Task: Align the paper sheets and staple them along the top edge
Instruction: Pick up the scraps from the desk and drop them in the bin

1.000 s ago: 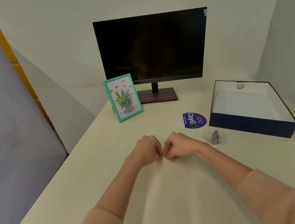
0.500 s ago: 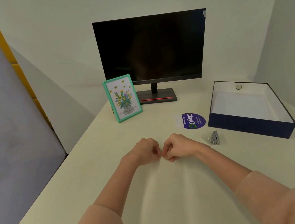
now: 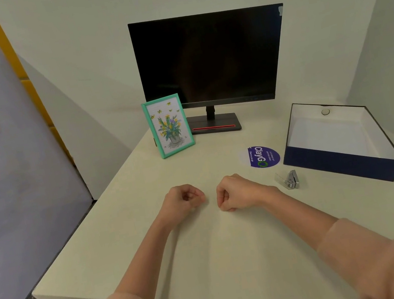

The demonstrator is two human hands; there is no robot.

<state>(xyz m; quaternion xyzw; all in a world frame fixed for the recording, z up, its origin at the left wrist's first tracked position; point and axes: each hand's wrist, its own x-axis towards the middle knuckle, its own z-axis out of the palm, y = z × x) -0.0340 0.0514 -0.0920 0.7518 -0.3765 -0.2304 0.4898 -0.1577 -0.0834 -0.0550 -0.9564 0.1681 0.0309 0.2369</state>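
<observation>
Centre frame: paper sheets (image 3: 220,249) flat on bench (image 3: 104,256), almost the same colour, edges barely traceable. Left hand (image 3: 183,200) and right hand (image 3: 234,192) are fisted at the sheets' top edge, slightly apart; cannot tell whether either pinches paper. The stapler (image 3: 291,180), right of them, is small and blurred.

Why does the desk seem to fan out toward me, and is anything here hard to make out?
Head view: the wide-angle lens splays the desk edges and tilts the walls; light is soft, with only faint shadows under the forearms; the pale paper sheets nearly vanish against the desk; the small stapler looks slightly soft; the monitor shows no bright glare.
</observation>
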